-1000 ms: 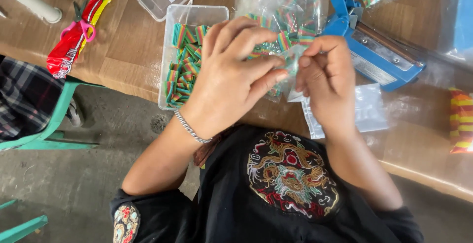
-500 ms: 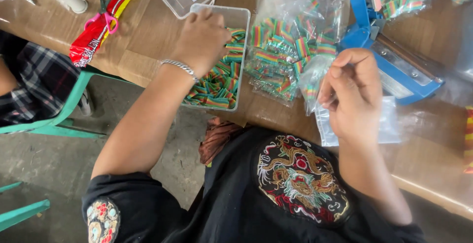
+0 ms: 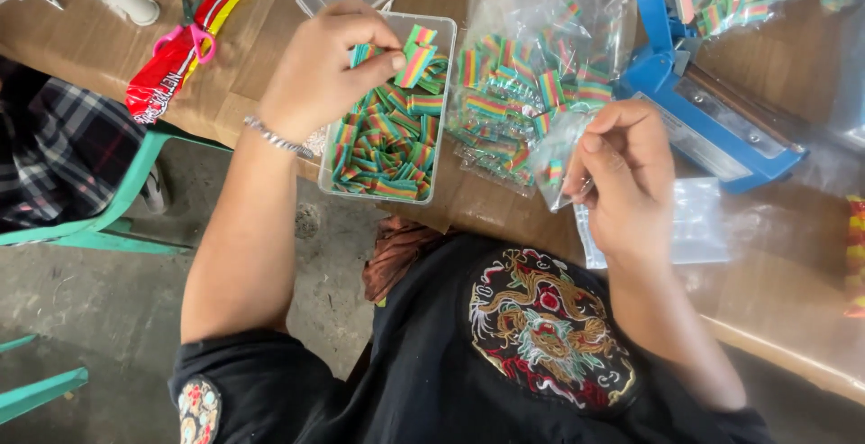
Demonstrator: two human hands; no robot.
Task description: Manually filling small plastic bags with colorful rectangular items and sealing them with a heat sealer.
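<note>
- A wooden worktop point(image 3: 270, 66) is seen from above, with a bare concrete floor point(image 3: 90, 318) below its near edge and a green chair point(image 3: 117, 219) off to the left hand's outer side.
- The left hand point(image 3: 324, 66) is closed in a pinch on one rainbow-striped candy strip point(image 3: 416, 64), which is held raised just above a clear rectangular tray point(image 3: 437, 138).
- The tray lies directly beneath and just inward of that hand and is filled with loose strips of the same kind, banded in red, orange, yellow and green; it is judged to be kept close so that pieces can be drawn singly.
- The right hand point(image 3: 622, 178) is closed on the mouth of a small clear bag point(image 3: 554, 169); a few strips are visible inside it. The bag is held up and tilted towards the left hand, apparently so that its opening stays reachable.
- A pile of filled clear packets point(image 3: 532, 84) lies just beyond the right hand, between the tray and a blue heat sealer point(image 3: 712, 111).
- A stack of empty clear bags point(image 3: 703, 223) lies partly under the right hand, to its outer side.
- A red wrapper point(image 3: 171, 66) and pink-handled scissors point(image 3: 185, 34) lie beyond the left hand, well apart from the tray.
</note>
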